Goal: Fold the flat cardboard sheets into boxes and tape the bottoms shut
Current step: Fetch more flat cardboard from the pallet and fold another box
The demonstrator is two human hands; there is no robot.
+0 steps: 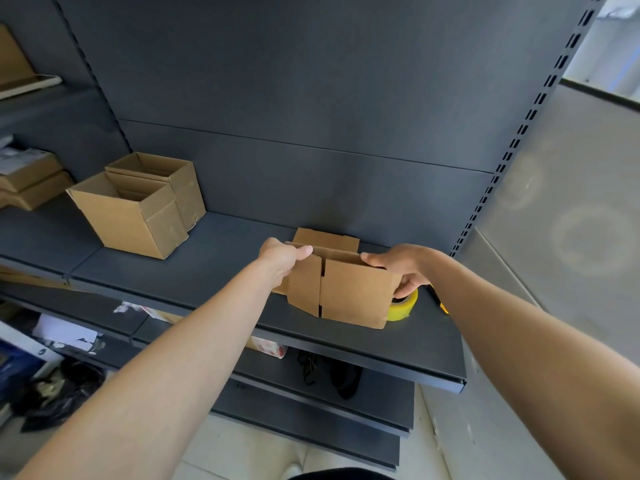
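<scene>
1. Gripping the half-folded box (pixel 353 292) near the shelf's (pixel 214 268) front: left hand (pixel 282 259) clamping its top-left corner, right hand (pixel 398 268) wrapping its right side.
2. Probably needing corners squared before pressing the bottom flaps flat.
3. Lying just beside it, right: the tape roll (pixel 403 308).
4. Standing farther left: two open boxes (pixel 131 220).

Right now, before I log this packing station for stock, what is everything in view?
half-folded box: one, brown, shelf front
open boxes: two, brown, shelf left, touching
tape roll: one, yellow, by the half-folded box's right end, partly hidden
shelf: one, dark grey, bearing boxes and tape
stacked cartons: brown, far left, count unclear
shoes: black, lower shelf, count unclear
left hand: grips the half-folded box's top left edge
right hand: grips its right end
</scene>
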